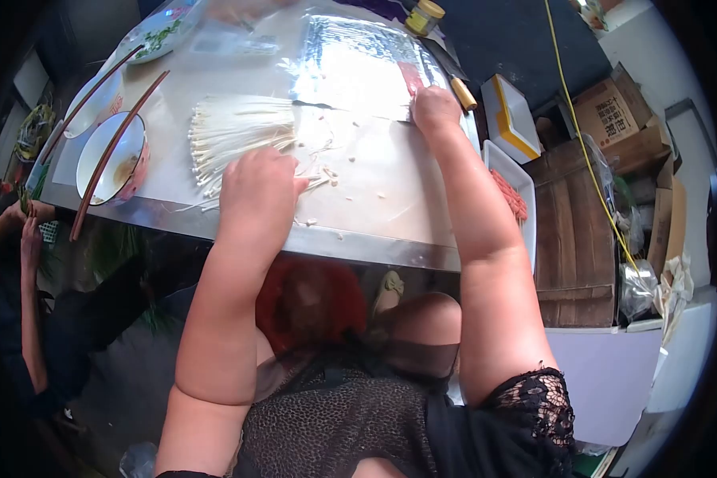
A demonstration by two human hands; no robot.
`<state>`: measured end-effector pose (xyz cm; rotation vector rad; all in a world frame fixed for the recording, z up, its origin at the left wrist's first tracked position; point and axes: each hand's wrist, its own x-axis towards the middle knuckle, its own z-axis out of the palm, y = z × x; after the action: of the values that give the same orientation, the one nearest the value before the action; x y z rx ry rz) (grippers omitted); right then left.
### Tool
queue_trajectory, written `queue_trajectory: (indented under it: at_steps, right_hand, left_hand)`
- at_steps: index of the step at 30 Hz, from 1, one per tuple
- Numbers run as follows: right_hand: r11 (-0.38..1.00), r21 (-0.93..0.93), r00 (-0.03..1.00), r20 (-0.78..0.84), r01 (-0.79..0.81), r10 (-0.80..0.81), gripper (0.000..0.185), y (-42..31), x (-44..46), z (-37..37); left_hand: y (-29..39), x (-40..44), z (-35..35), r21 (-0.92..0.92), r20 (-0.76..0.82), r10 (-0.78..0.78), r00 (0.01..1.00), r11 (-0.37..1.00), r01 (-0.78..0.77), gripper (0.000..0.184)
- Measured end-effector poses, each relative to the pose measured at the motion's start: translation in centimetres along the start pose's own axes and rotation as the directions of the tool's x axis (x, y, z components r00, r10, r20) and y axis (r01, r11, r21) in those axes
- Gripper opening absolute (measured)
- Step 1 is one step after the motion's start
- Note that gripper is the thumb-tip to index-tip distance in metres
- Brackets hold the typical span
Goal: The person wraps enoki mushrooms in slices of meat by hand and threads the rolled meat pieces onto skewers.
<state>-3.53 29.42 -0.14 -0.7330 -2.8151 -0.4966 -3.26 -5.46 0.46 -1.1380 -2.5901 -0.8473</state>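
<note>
A fanned bundle of enoki mushrooms (243,119) lies on the pale work table (374,227), with loose stems and small bits scattered beside it. My left hand (259,187) rests at its near side, fingers curled down over some stems. Farther right, my right hand (436,109) is closed at the edge of a shiny clear plastic sheet (346,52). A reddish strip (410,77) lies just beyond those fingers; what they grip is hidden. Close to this hand is a knife with a wooden handle (464,94).
At left stand a white bowl (113,159), long brown chopsticks (123,139) and a dish of chopped greens (161,36). Right are a yellow-lidded jar (425,17), a white-and-yellow box (511,119) and a tray of red meat (508,195). Another person's hands (28,227) show far left.
</note>
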Motion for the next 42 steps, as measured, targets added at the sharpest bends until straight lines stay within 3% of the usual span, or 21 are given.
queue_trajectory:
  at_steps: [3, 5, 7, 11, 13, 15, 16, 17, 18, 19, 20, 21, 23, 24, 28, 30, 31, 33, 35, 37, 42]
  right_hand:
    - [0.998, -0.061, 0.999, 0.031, -0.007, 0.009, 0.023, 0.4, 0.7, 0.4]
    - [1.0, 0.009, 0.999, -0.034, 0.013, -0.013, 0.032, 2.0, 1.7, 2.2]
    - [0.981, 0.166, 0.994, -0.02, -0.099, 0.104, 0.03, 2.4, 2.1, 0.6]
    - [0.965, 0.259, 0.982, -0.166, -0.043, 0.088, 0.03, 3.5, 1.4, -4.2]
    - [0.962, 0.265, 0.988, -0.152, 0.066, -0.026, 0.028, 3.9, -0.1, -6.9]
    - [0.961, 0.256, 0.983, -0.176, 0.101, -0.057, 0.027, 2.9, -2.9, -9.3]
    - [0.964, 0.248, 0.995, -0.012, 0.097, -0.097, 0.025, 2.2, -4.6, -10.8]
    - [0.966, 0.242, 0.979, 0.151, 0.096, -0.136, 0.024, 1.4, -6.4, -11.6]
    - [0.963, 0.235, 0.972, 0.161, 0.132, -0.173, 0.02, 0.5, -8.3, -11.9]
    - [0.959, 0.229, 0.963, 0.17, 0.167, -0.209, 0.017, -0.2, -10.3, -12.1]
    - [0.932, 0.279, 0.955, 0.12, 0.23, -0.272, 0.015, -0.7, -12.4, -11.7]
    - [0.9, 0.323, 0.942, 0.064, 0.293, -0.33, 0.013, -1.1, -14.3, -11.2]
    - [0.845, 0.406, 0.92, 0.022, 0.349, -0.391, 0.01, -2.4, -17.7, -11.5]
    - [0.801, 0.468, 0.92, -0.074, 0.374, -0.386, 0.016, -3.1, -19.0, -11.2]
    - [0.697, 0.62, 0.931, -0.194, 0.36, -0.309, 0.02, -4.5, -20.5, -10.9]
    - [0.445, 0.886, 0.991, -0.1, 0.13, -0.091, 0.026, -5.0, -19.6, -10.4]
    - [0.44, 0.889, 0.991, -0.101, 0.127, -0.083, 0.026, -5.2, -19.4, -10.1]
    - [-0.046, 0.992, 0.987, 0.11, -0.116, -0.118, 0.03, -5.7, -18.8, -9.6]
    - [-0.134, 0.965, 0.965, 0.201, -0.224, -0.169, 0.035, -5.5, -18.4, -9.3]
    - [-0.371, 0.869, 0.931, 0.228, -0.326, -0.285, 0.037, -5.3, -18.1, -9.3]
    - [-0.582, 0.708, 0.912, 0.241, -0.399, -0.332, 0.037, -5.4, -17.8, -8.8]
  left_hand:
    - [-0.2, -0.5, -1.3, 0.098, 0.095, -0.011, 0.995, 0.995, 0.002, 0.008]
    - [-0.5, -0.6, -0.5, 0.127, 0.107, 0.005, 0.994, 0.992, -0.019, 0.007]
    - [-0.6, -0.5, 0.0, 0.159, 0.11, 0.025, 0.994, 0.986, -0.042, 0.006]
    - [-0.4, -0.5, 0.5, 0.117, 0.008, 0.063, 0.998, 0.991, -0.063, 0.006]
    - [-0.5, -0.1, 0.7, 0.11, -0.008, 0.066, 0.998, 0.992, -0.065, 0.006]
    - [-1.0, 0.4, 0.6, -0.1, -0.144, 0.034, 0.989, 0.994, -0.048, 0.008]
    - [-0.9, 0.4, 0.0, -0.232, -0.085, -0.015, 0.996, 0.973, -0.005, 0.009]
    - [-0.9, 0.5, -0.2, -0.224, -0.083, -0.014, 0.996, 0.975, -0.005, 0.009]
    - [-1.0, 0.7, -0.2, -0.515, 0.024, -0.107, 0.994, 0.851, 0.104, 0.009]
    - [-1.1, 0.9, -0.2, -0.74, 0.152, -0.16, 0.975, 0.636, 0.22, 0.01]
    - [-1.3, 1.0, 0.3, -0.85, 0.16, -0.121, 0.98, 0.487, 0.199, 0.011]
    - [-1.3, 1.0, 0.4, -0.845, 0.158, -0.119, 0.98, 0.497, 0.197, 0.011]
    - [-1.1, 1.0, 0.4, -0.924, 0.227, -0.097, 0.969, 0.292, 0.246, 0.012]
    - [-0.9, 1.0, 0.5, -0.922, 0.226, -0.096, 0.969, 0.301, 0.244, 0.012]
    - [0.0, 0.9, 0.5, -0.924, 0.355, -0.045, 0.934, 0.138, 0.357, 0.014]
    - [0.7, 0.8, 0.5, -0.911, 0.403, -0.005, 0.915, 0.094, 0.401, 0.014]
    - [1.0, 0.7, 0.4, -0.908, 0.416, 0.024, 0.909, 0.074, 0.413, 0.014]
    - [1.5, 0.6, 0.4, -0.902, 0.431, 0.053, 0.901, 0.061, 0.428, 0.014]
    - [1.8, 0.6, 0.4, -0.897, 0.442, 0.096, 0.892, 0.065, 0.438, 0.015]
    - [2.0, 0.6, 0.4, -0.897, 0.442, 0.102, 0.891, 0.078, 0.435, 0.015]
    - [2.2, 0.5, 0.8, -0.898, 0.439, 0.167, 0.883, 0.107, 0.426, 0.016]
